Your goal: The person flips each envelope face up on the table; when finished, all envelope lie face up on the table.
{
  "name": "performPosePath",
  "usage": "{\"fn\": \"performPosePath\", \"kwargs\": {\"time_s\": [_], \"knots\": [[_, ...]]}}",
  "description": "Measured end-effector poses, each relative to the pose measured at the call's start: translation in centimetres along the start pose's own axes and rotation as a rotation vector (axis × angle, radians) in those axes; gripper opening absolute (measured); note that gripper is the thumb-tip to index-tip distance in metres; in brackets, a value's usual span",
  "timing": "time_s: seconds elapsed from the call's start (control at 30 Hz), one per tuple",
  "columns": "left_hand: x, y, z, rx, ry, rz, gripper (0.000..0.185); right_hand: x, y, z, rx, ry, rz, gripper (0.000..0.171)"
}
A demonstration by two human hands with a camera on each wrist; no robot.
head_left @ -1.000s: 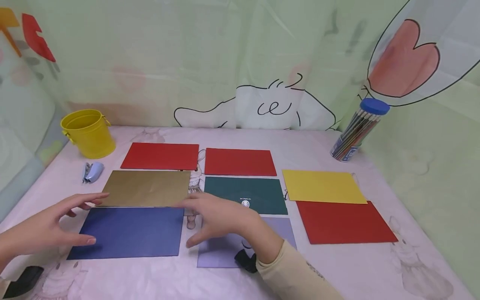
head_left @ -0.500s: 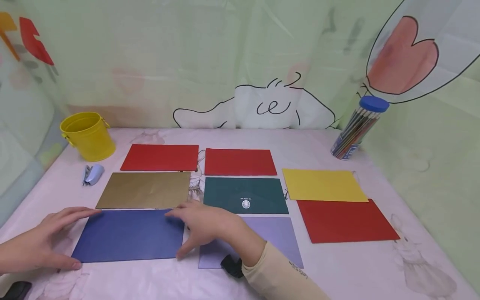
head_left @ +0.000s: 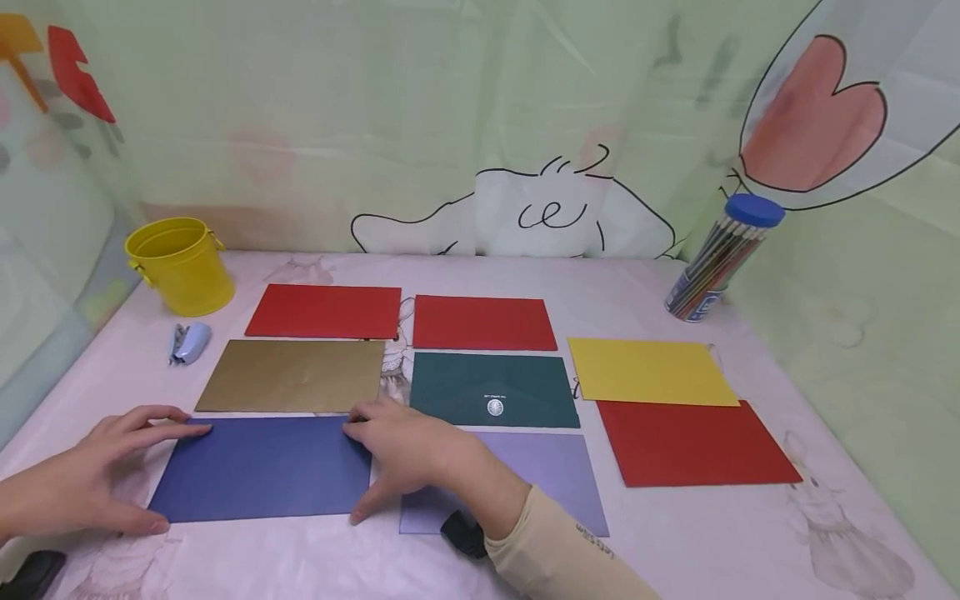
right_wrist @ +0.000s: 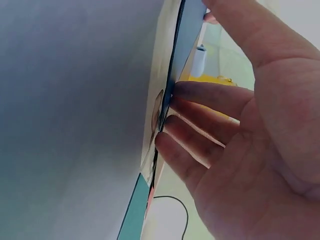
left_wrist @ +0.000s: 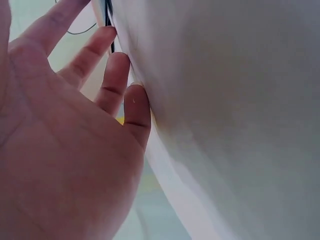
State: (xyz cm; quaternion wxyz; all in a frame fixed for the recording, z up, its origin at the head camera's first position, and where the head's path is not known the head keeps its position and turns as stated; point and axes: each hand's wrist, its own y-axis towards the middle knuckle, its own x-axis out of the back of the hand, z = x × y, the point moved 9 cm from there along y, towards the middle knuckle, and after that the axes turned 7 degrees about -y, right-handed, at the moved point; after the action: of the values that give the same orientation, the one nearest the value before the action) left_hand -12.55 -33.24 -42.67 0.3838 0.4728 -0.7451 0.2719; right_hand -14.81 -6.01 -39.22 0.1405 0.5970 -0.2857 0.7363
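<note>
Only the green envelope [head_left: 494,389] bears a mark, a small white round emblem with writing too small to read. Both hands lie flat with straight fingers, gripping nothing: the left hand [head_left: 90,475] touches the blue envelope [head_left: 262,468] at 9 o'clock, the right hand [head_left: 408,454] at 3 o'clock (covering part of the lilac envelope [head_left: 547,475]). The gold envelope [head_left: 294,376] lies just beyond at 12 o'clock.

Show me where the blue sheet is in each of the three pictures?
Head: blue sheet lies front left, between both hands.
Left wrist: not clearly in it; only a pale surface by the fingers.
Right wrist: its edge runs top centre, at the fingertips.
Shared landmark: yellow bucket.
</note>
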Motion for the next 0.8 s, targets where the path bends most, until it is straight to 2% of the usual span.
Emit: {"fn": "performPosePath", "kwargs": {"time_s": [0.07,0.2,0.43,0.53,0.63,0.73,0.8], "knots": [[0.1,0.0,-0.2,-0.011,-0.006,-0.008,0.091,0.0,0.0,0.0,0.006,-0.001,-0.007,0.092],[0.4,0.0,-0.9,-0.085,-0.001,-0.055,0.092,0.1,0.1,0.1,0.01,-0.005,-0.013,0.086],[0.2,0.2,-1.0,-0.061,0.034,-0.048,0.087,0.5,0.0,0.2,0.013,-0.01,-0.039,0.072],[0.6,-0.1,-1.6,-0.11,0.062,-0.09,0.087,0.7,0.0,0.2,0.028,0.017,-0.053,0.067],[1.1,-0.3,-1.9,-0.162,0.054,-0.122,0.086,1.1,-0.1,-0.1,0.044,0.083,-0.075,0.064],[1.6,-0.5,-2.0,-0.185,-0.033,-0.121,0.081,1.6,-0.4,-0.7,0.056,0.21,-0.098,0.066],[2.0,-0.5,-1.8,-0.155,-0.11,-0.112,0.076,1.9,-0.5,-1.1,0.064,0.308,-0.104,0.069]]}}
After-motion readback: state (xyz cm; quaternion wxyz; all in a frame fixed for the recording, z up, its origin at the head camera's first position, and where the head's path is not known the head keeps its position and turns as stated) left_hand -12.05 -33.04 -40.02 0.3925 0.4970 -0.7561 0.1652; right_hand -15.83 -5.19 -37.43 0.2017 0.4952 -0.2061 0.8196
